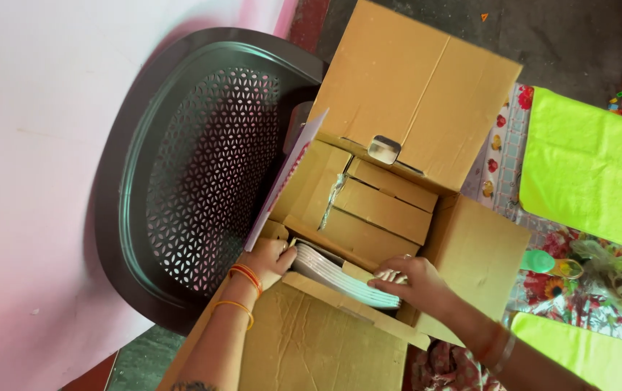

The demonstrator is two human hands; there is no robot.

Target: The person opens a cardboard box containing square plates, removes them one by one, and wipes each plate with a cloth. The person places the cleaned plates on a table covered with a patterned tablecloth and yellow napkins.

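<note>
Both hands, left hand [270, 258] and right hand [414, 284], grip notebook stack [340, 279] lying flat, long axis left-right

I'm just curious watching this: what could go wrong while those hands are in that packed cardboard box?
The left hand and right hand grip a stack of thin white books wedged in the cardboard box; covers might bend or tear. The upright booklet leaning at the box edge could topple toward the dark plastic chair.

Open cardboard box [463, 246], left hand [267, 258] and right hand [409, 282] on white booklet stack [340, 279], dark plastic chair [202, 166]
</note>
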